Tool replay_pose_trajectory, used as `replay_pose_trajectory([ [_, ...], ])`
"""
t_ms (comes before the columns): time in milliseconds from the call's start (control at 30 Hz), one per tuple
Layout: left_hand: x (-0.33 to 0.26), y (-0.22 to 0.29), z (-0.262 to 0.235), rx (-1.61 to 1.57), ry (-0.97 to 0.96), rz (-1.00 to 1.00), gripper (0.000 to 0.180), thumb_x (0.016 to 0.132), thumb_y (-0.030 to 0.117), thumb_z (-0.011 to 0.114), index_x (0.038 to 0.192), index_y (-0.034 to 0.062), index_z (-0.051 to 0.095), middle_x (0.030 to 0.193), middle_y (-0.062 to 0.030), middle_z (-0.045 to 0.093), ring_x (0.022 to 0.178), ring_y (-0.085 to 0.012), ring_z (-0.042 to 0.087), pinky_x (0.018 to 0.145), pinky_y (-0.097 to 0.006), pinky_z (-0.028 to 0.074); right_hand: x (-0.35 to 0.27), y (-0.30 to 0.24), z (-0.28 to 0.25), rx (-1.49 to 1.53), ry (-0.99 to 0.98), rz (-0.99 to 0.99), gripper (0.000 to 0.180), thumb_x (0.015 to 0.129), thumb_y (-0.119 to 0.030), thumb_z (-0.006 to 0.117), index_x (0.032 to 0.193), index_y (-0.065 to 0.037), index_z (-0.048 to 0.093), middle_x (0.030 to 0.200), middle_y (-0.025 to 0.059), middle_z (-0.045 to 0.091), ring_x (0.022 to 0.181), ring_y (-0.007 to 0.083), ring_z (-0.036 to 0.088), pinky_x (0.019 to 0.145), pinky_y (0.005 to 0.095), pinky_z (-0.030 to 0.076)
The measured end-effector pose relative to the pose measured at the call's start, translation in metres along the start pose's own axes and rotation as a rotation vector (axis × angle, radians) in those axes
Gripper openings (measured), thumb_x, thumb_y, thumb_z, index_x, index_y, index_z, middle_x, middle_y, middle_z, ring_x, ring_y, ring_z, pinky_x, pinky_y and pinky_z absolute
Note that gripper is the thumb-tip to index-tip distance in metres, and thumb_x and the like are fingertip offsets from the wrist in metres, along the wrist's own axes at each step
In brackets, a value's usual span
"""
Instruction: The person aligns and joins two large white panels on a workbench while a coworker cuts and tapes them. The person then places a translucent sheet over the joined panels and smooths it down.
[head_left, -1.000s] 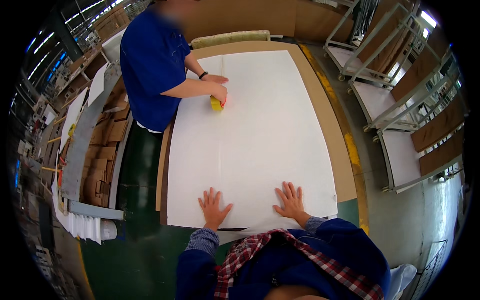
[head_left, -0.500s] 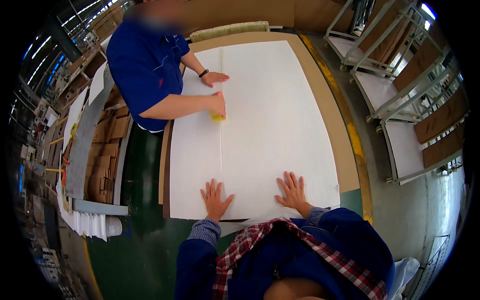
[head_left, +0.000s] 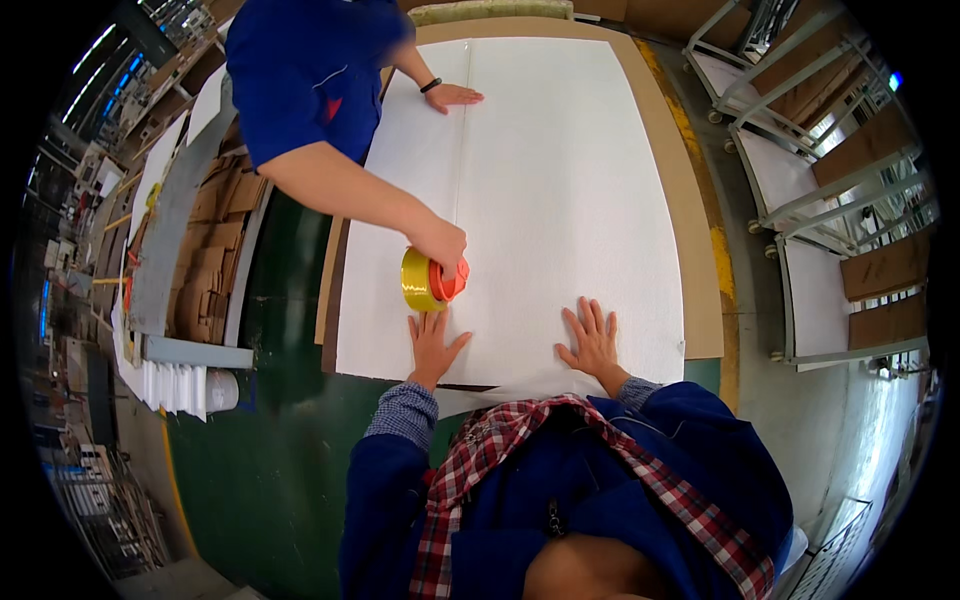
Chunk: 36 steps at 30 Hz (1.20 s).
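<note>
My left hand (head_left: 433, 345) lies flat with fingers spread on the near left part of a large white sheet (head_left: 570, 190). My right hand (head_left: 594, 343) rests the same way further right, near the sheet's front edge. Neither hand holds anything. Just beyond my left fingertips, a co-worker's hand (head_left: 440, 243) grips a roll of yellow tape (head_left: 418, 280) on a red-orange dispenser (head_left: 452, 280). It stands on a seam line that runs lengthwise down the sheet. The co-worker's other hand (head_left: 455, 97) presses flat beside that seam at the far end.
Brown cardboard (head_left: 705, 310) sticks out under the white sheet. The co-worker (head_left: 300, 85) stands at the left side. Farther left, a grey-framed bin (head_left: 215, 230) holds folded cardboard. Wheeled trolleys (head_left: 810, 290) with cardboard line the right, past a yellow floor line (head_left: 722, 270).
The co-worker's hand has drawn the tape dispenser toward me along the seam, close to my left hand. My hands stay flat on the sheet; the whole view has tilted slightly.
</note>
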<state>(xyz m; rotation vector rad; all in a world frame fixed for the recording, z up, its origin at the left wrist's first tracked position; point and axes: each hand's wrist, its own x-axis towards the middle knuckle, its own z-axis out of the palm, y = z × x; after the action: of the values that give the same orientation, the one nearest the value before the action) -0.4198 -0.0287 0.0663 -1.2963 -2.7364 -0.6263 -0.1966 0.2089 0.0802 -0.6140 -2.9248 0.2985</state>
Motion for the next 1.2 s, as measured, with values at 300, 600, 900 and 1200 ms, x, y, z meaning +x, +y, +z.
replay_pose_trajectory([
  [300,-0.036,0.003,-0.001,-0.116,-0.01,-0.095,0.062,0.075,0.044,0.059,0.118,0.0013,0.046,0.134,-0.0171,0.034,0.125,-0.0335,0.028,0.1,-0.055,0.016,0.001,0.001,0.001,-0.002,-0.023,0.004,0.07,0.076,-0.051,0.051,0.134,-0.018,0.031,0.143,0.015,0.014,0.132,0.0336,0.011,0.098,0.0614,0.007],
  [600,-0.086,0.034,-0.015,-0.001,0.005,-0.391,0.069,0.069,0.049,0.064,0.118,0.0029,0.048,0.139,-0.0138,0.026,0.129,-0.0327,0.02,0.099,-0.059,0.007,0.001,-0.001,-0.002,-0.024,-0.054,0.008,0.071,0.076,-0.052,0.05,0.135,-0.018,0.031,0.143,0.0154,0.013,0.132,0.0339,0.01,0.099,0.0613,0.007],
  [900,-0.087,0.03,-0.004,-0.109,0.106,-0.343,0.059,0.069,0.043,0.065,0.112,0.0055,0.053,0.135,-0.0133,0.033,0.125,-0.0319,0.027,0.095,-0.054,0.017,0.002,0.001,-0.001,-0.001,-0.016,-0.003,0.069,0.076,-0.051,0.051,0.133,-0.016,0.033,0.142,0.0167,0.016,0.131,0.036,0.013,0.097,0.0628,0.009],
  [1200,-0.085,0.034,-0.003,-0.062,0.146,-0.312,0.052,0.07,0.042,0.065,0.111,0.0097,0.056,0.135,-0.0125,0.033,0.123,-0.0324,0.029,0.096,-0.05,0.017,0.004,0.002,-0.001,0.002,-0.007,-0.004,0.069,0.076,-0.051,0.05,0.133,-0.017,0.033,0.142,0.0166,0.016,0.131,0.0354,0.013,0.096,0.0634,0.009],
])
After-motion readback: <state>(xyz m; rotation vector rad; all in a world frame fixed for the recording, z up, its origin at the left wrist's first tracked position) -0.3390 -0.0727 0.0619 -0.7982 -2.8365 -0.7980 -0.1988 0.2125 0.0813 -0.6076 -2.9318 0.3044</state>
